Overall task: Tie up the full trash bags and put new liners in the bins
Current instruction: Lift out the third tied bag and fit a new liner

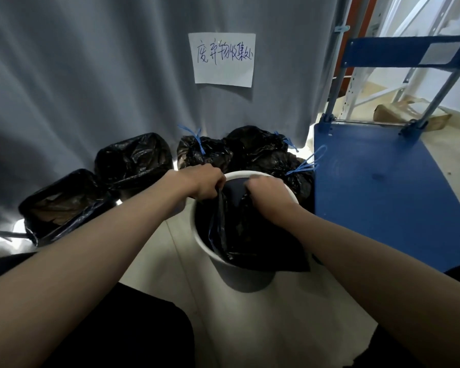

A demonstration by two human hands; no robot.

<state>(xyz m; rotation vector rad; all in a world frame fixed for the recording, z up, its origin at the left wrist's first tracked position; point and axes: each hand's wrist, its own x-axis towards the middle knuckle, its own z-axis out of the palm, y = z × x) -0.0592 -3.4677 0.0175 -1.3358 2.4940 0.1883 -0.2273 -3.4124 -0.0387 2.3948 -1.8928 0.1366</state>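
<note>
A white round bin (207, 251) stands on the floor in front of me with a black liner (250, 235) partly inside it, one edge draped over the near rim. My left hand (206, 183) grips the liner's edge at the bin's far left rim. My right hand (266, 193) grips the liner near the far right rim. Behind the bin lie tied black trash bags (205, 152) with blue drawstrings (303, 167). Two lined bins (133, 158) stand at the left.
A grey curtain (91, 75) with a handwritten paper sign (223, 58) hangs behind. A blue platform cart (383, 195) stands at the right, close to the bin. Metal shelving (377, 83) and brown paper bags (398, 112) are at the back right. My dark-clothed knees fill the bottom.
</note>
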